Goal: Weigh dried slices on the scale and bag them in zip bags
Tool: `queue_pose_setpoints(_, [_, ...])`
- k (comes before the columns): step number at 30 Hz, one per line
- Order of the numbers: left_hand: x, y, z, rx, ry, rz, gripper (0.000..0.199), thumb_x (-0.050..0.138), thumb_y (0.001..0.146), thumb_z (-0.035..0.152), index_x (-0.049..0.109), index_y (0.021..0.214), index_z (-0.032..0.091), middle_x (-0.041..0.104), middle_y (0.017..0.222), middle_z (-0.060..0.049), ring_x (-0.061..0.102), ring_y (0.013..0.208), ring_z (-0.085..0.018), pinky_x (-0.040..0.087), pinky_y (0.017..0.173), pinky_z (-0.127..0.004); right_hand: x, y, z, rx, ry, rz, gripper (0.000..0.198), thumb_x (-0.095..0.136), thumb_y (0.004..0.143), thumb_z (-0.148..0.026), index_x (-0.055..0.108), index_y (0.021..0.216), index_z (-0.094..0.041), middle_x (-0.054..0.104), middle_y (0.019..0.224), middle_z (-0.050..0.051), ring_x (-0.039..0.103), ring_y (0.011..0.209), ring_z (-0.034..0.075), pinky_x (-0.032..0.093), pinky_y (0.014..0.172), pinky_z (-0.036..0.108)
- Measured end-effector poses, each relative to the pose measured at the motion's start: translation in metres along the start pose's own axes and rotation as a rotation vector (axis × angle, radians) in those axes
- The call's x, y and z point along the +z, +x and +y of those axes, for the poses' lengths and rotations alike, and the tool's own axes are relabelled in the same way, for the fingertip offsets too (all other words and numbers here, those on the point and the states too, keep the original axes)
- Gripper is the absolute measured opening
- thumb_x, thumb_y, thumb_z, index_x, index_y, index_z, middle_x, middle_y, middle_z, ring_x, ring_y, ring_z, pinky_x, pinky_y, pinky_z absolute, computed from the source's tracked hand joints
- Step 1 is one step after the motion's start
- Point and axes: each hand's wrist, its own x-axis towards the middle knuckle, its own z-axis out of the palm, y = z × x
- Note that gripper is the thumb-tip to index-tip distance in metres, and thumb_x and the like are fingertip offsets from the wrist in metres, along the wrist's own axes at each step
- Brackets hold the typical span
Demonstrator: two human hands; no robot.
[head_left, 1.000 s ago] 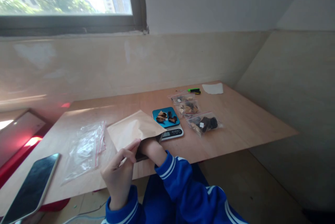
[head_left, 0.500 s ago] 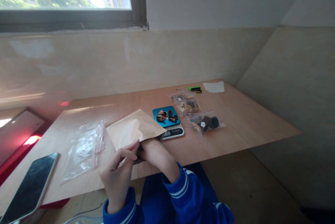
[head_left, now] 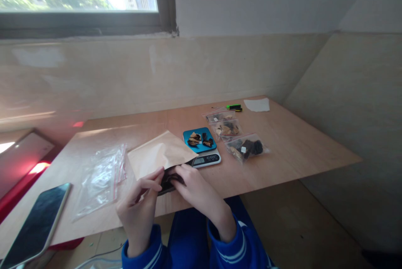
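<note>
A tan kraft paper bag [head_left: 161,149] lies on the table, its mouth towards me. My left hand [head_left: 137,202] pinches the near edge of that mouth and holds it up. At the opening is my right hand [head_left: 201,189], its fingers bent over dark dried pieces [head_left: 169,179]; what they grip is partly hidden. Just beyond stands a kitchen scale [head_left: 207,159] with a blue top, partly covered by the bag's corner. Two small heaps of brown, curled dried pieces [head_left: 194,138] rest on its plate.
Several zip bags of dried pieces [head_left: 246,147] lie right of the scale. Flat clear plastic bags [head_left: 100,177] are at left, near a phone [head_left: 37,218] at the table edge. A green-black tool [head_left: 233,106] and white paper [head_left: 257,104] lie at the back.
My right hand has drawn back from deep inside the paper bag towards the right, so its fingers now show at the mouth. My left hand keeps its pinch on the edge.
</note>
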Motion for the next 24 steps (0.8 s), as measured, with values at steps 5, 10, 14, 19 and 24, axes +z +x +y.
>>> queue_pose_setpoints(5, [-0.003, 0.002, 0.0, -0.011, 0.005, 0.029, 0.017, 0.071, 0.076, 0.016, 0.063, 0.062, 0.02, 0.077, 0.094, 0.0, 0.073, 0.091, -0.019, 0.061, 0.077, -0.024, -0.027, -0.016, -0.003, -0.051, 0.131, 0.04, 0.024, 0.058, 0.088, -0.007, 0.07, 0.105, -0.02, 0.071, 0.105, 0.004, 0.065, 0.102, 0.017, 0.049, 0.093, 0.029])
queue_pose_setpoints(10, [-0.01, 0.003, 0.001, -0.041, -0.011, 0.094, 0.017, 0.073, 0.075, 0.018, 0.062, 0.062, 0.019, 0.077, 0.093, 0.0, 0.073, 0.092, -0.02, 0.06, 0.081, -0.025, -0.061, -0.028, 0.027, -0.045, 0.385, 0.166, 0.02, 0.064, 0.087, -0.024, 0.07, 0.106, -0.023, 0.073, 0.107, 0.003, 0.068, 0.1, 0.018, 0.053, 0.091, 0.03])
queue_pose_setpoints(14, [-0.013, 0.002, 0.001, -0.029, -0.012, 0.124, 0.018, 0.074, 0.074, 0.018, 0.062, 0.061, 0.019, 0.077, 0.092, -0.001, 0.073, 0.091, -0.02, 0.06, 0.08, -0.025, -0.069, -0.018, 0.075, 0.05, 0.361, 0.422, 0.027, 0.067, 0.084, -0.032, 0.068, 0.107, -0.02, 0.074, 0.1, 0.006, 0.071, 0.083, 0.018, 0.057, 0.079, 0.032])
queue_pose_setpoints(19, [-0.015, 0.002, 0.001, -0.026, 0.001, 0.104, 0.016, 0.073, 0.075, 0.019, 0.063, 0.062, 0.02, 0.077, 0.092, 0.0, 0.073, 0.091, -0.019, 0.06, 0.079, -0.024, -0.051, 0.016, 0.12, 0.039, -0.096, 0.569, 0.016, 0.058, 0.085, -0.019, 0.069, 0.096, -0.016, 0.073, 0.095, 0.008, 0.069, 0.085, 0.02, 0.056, 0.077, 0.033])
queue_pose_setpoints(24, [-0.017, 0.003, 0.002, 0.001, 0.017, 0.102, 0.015, 0.073, 0.075, 0.018, 0.064, 0.063, 0.02, 0.077, 0.092, 0.001, 0.073, 0.091, -0.018, 0.059, 0.079, -0.023, -0.038, 0.04, 0.128, 0.022, -0.281, 0.566, 0.018, 0.055, 0.081, -0.009, 0.069, 0.089, -0.018, 0.067, 0.096, 0.009, 0.061, 0.096, 0.025, 0.048, 0.091, 0.042])
